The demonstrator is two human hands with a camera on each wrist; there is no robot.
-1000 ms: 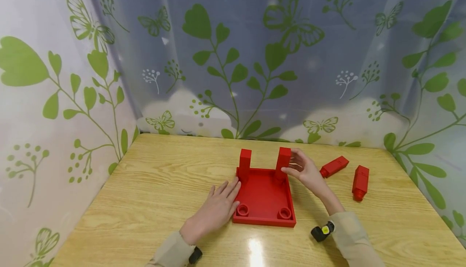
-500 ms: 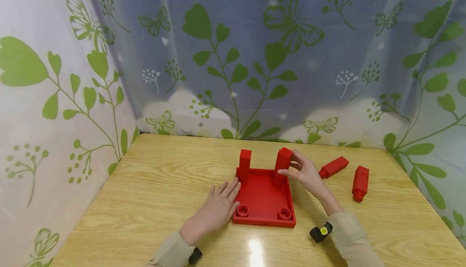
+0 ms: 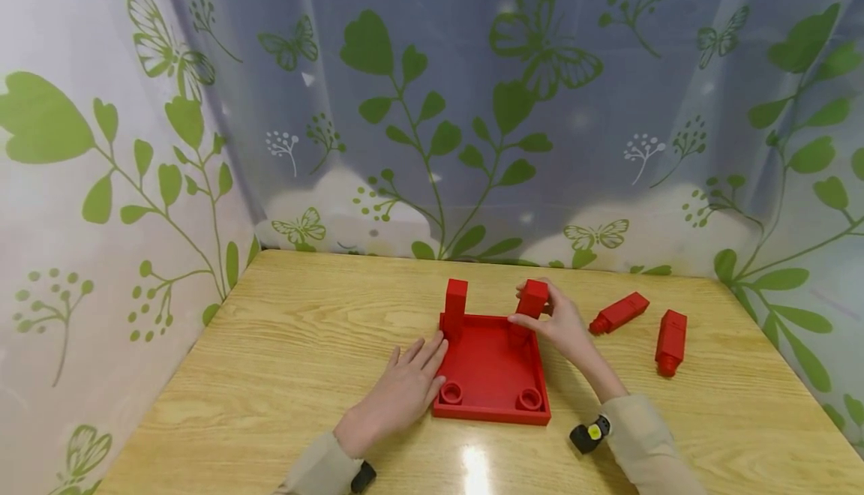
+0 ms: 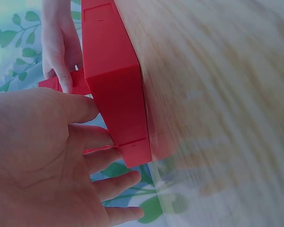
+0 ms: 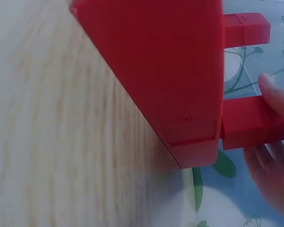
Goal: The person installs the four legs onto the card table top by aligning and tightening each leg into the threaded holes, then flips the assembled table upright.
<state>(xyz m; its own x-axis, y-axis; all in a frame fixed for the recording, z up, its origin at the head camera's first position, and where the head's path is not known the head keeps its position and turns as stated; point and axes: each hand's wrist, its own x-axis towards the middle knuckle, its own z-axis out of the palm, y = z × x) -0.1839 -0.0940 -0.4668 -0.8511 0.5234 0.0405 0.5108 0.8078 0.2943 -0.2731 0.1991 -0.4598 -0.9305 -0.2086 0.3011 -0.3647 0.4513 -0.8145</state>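
A red square tray-like panel [image 3: 489,371] with raised edges lies on the table, two round sockets showing at its near corners. One red block-shaped leg [image 3: 455,304] stands upright at the far left corner. At the far right corner my right hand [image 3: 556,322] grips a second red leg [image 3: 533,296] between thumb and fingers; in the right wrist view that leg [image 5: 248,123] meets the panel's edge. My left hand [image 3: 405,382] rests against the panel's left side with fingers extended; the left wrist view shows this hand [image 4: 61,156] touching the red side wall [image 4: 118,104].
Two more red legs lie on the table to the right, one angled leg [image 3: 619,313] and one leg [image 3: 671,341] pointing toward the near edge, each with a threaded-looking end. A patterned curtain [image 3: 432,105] stands behind the wooden table [image 3: 304,315].
The right hand has turned about the far right leg, its thumb shifting left across the front, and the leg's top has rotated. My left hand stays where it was.
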